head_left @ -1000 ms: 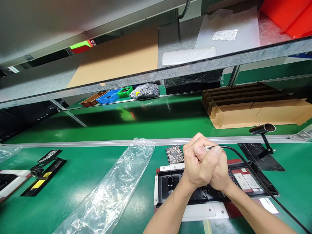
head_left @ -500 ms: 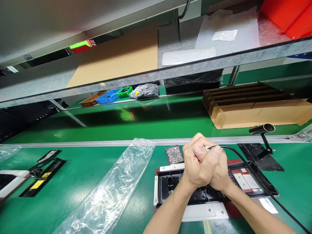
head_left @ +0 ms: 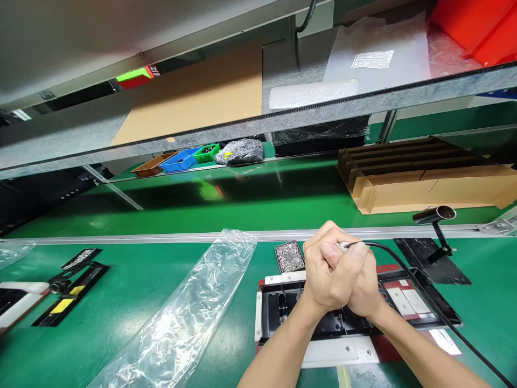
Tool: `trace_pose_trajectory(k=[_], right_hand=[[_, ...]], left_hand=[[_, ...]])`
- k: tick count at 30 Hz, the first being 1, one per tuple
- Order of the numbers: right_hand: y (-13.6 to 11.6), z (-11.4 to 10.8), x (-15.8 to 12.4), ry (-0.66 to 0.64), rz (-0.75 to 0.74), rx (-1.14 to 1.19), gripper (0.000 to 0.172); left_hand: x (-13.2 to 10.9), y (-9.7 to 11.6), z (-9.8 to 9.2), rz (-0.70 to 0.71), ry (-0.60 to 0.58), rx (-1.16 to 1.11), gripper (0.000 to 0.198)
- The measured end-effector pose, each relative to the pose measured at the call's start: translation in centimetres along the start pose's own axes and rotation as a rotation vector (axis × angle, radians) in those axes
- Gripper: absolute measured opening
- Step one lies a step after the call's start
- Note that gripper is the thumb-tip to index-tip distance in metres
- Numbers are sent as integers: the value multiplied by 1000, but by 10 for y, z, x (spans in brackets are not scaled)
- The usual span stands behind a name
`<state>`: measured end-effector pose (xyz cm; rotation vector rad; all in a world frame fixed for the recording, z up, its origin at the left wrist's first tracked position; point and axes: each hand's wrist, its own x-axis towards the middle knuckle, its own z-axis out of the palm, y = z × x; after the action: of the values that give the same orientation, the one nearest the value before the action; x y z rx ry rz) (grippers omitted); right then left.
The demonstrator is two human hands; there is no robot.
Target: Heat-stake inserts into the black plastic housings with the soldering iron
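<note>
Both my hands are wrapped, one against the other, round an upright corded electric screwdriver (head_left: 343,246). Only its pale top end and black cable (head_left: 398,257) show; the body and tip are hidden by my fingers. My left hand (head_left: 327,264) and my right hand (head_left: 365,285) are closed above a black plastic housing (head_left: 277,318). The housing lies in a red and white fixture (head_left: 331,350), its middle covered by my hands and forearms. Just behind its left half sits a small tray of screws (head_left: 290,256).
A clear plastic bag (head_left: 181,312) lies left of the fixture. Black bracket parts (head_left: 75,296) are further left, and a black stand with a tube (head_left: 438,231) is at right. Behind are a cardboard divider box (head_left: 428,188) and small bins (head_left: 181,160), under a metal shelf (head_left: 226,129).
</note>
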<state>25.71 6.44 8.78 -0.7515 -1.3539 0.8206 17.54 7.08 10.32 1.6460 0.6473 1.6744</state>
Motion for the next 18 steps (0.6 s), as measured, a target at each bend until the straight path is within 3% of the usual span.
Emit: trace_pose_trajectory(k=[18], right_hand=[[0, 0, 1, -3, -2, 2, 51]], left_hand=[[0, 1, 1, -8, 7, 9, 44]])
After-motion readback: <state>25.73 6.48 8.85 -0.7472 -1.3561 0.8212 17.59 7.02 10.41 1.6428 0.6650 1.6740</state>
